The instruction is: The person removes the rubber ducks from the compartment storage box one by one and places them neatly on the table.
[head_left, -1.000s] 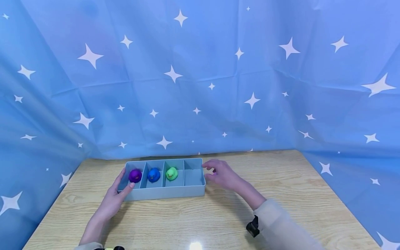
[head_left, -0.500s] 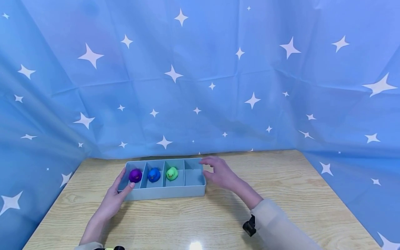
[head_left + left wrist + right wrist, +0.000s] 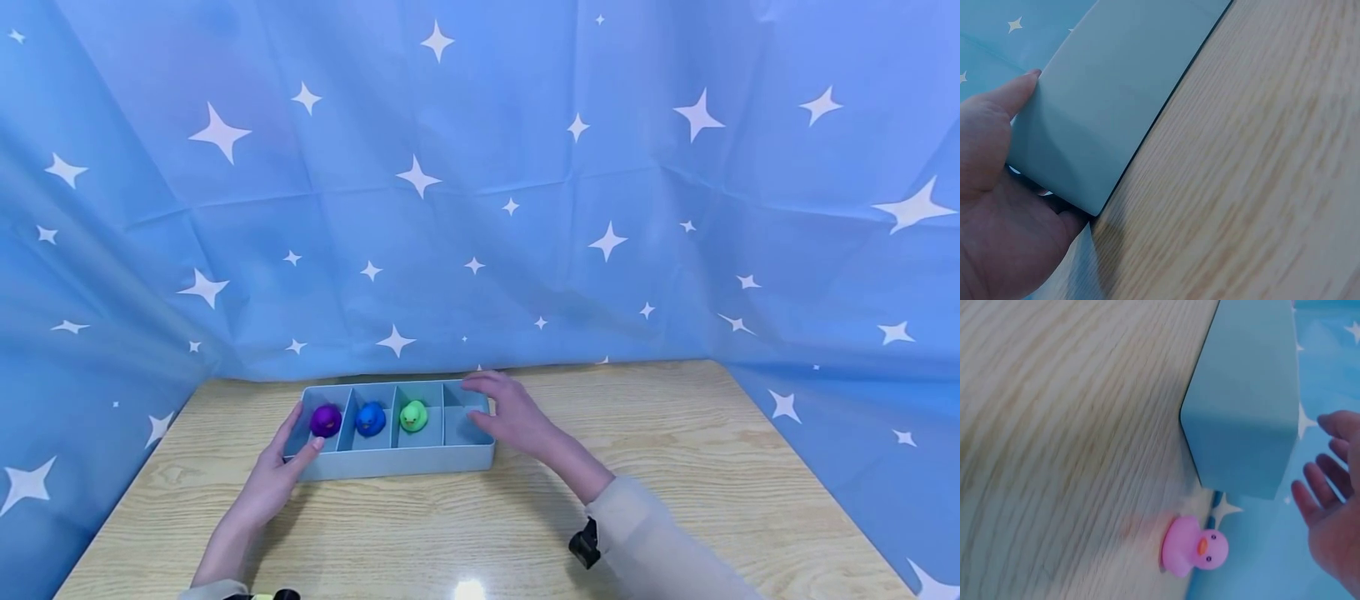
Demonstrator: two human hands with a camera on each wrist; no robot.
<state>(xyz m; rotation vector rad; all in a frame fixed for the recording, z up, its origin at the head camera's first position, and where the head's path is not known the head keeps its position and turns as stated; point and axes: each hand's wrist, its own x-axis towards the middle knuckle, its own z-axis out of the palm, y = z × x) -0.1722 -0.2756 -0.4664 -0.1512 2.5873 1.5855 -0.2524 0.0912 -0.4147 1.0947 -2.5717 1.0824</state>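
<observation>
A pale blue divided tray (image 3: 390, 458) sits near the far edge of the wooden desk (image 3: 675, 500), toward its left side. The left hand (image 3: 273, 475) grips the tray's left end, thumb on the front corner. The right hand (image 3: 513, 417) hovers at the tray's right end, fingers spread and holding nothing. A purple duck (image 3: 326, 420), blue duck (image 3: 370, 418) and green duck (image 3: 412, 415) fill three compartments; a pink duck (image 3: 1194, 547) lies on the desk behind the tray's right end.

Wood table (image 3: 675, 467); tray (image 3: 397, 460), pink duck (image 3: 1194, 547)
</observation>
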